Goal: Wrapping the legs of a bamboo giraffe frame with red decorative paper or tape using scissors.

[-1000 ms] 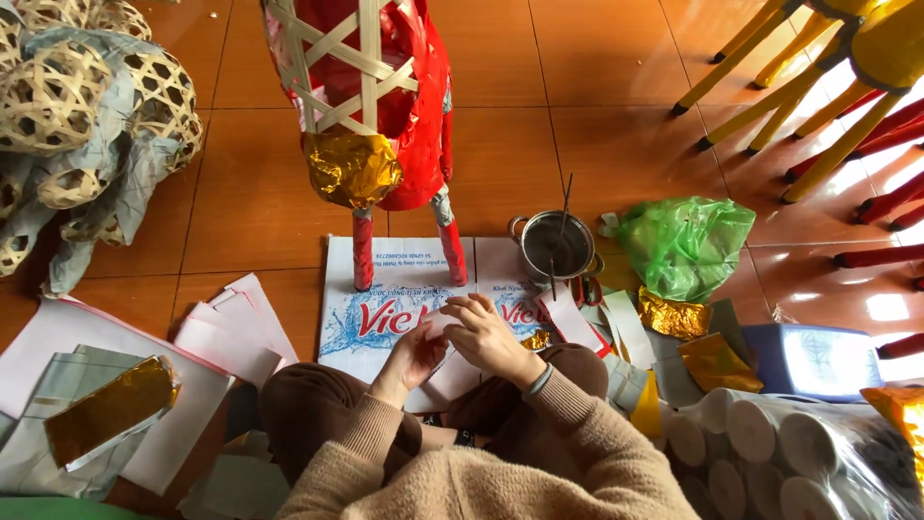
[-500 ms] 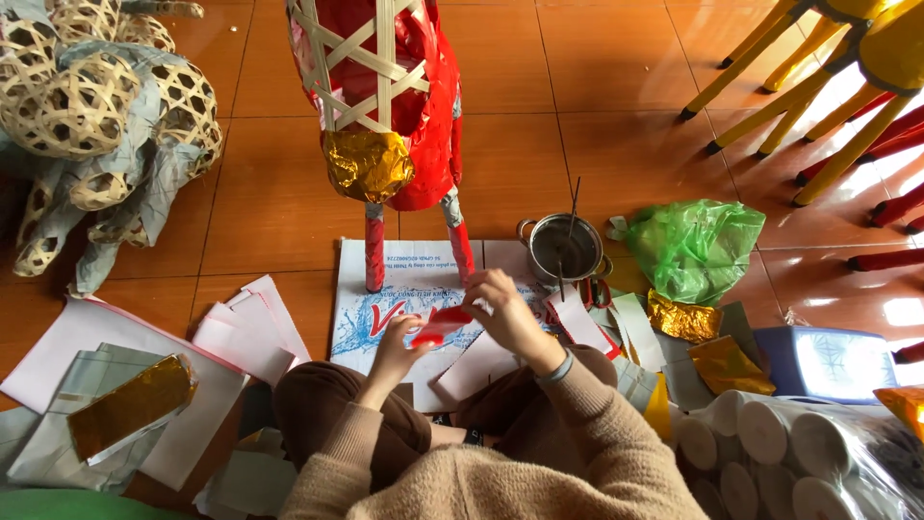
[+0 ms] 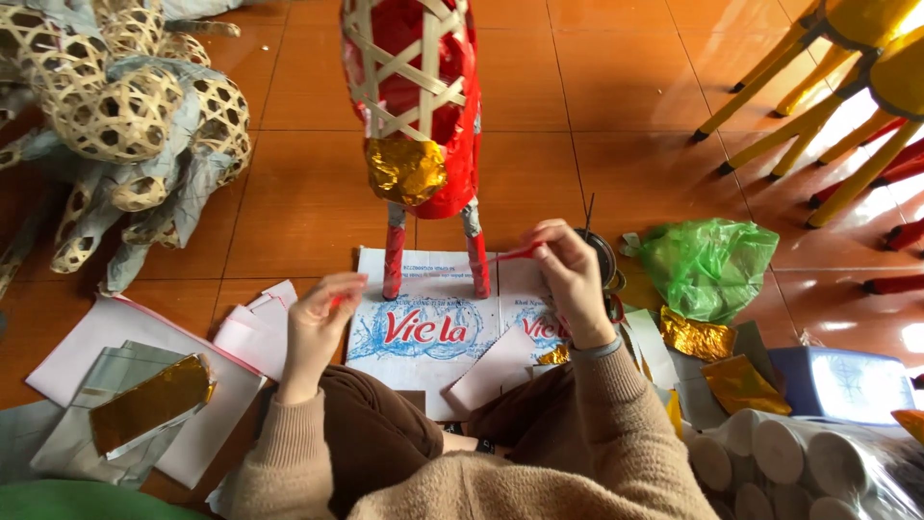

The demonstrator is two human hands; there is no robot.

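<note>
Two bare hands are raised apart over the printed sheet [image 3: 423, 323] on the tile floor. Right hand [image 3: 570, 279] is pinched shut on a thin red strip [image 3: 518, 253]; the strip's long axis runs roughly left-right, tilted slightly, free end pointing left toward the near right leg of the red lantern frame [image 3: 416, 106], held end at the fingertips by the small metal pot [image 3: 603, 255]. The strip sits just right of that leg; touching or not, cannot tell. Left hand [image 3: 320, 323] is loosely curled with a small bit of red at the fingertips, too small to say what it is. It hovers left of the frame's left leg, above the pale paper stack [image 3: 252, 332]. The frame stands upright on two red-wrapped legs with a gold foil patch [image 3: 404, 169] on its near side. Woven bamboo frames [image 3: 125, 106] lie far left, green plastic bag [image 3: 710, 260] right, gold foil pieces [image 3: 695, 337] near it, paper rolls [image 3: 780, 453] near right.
</note>
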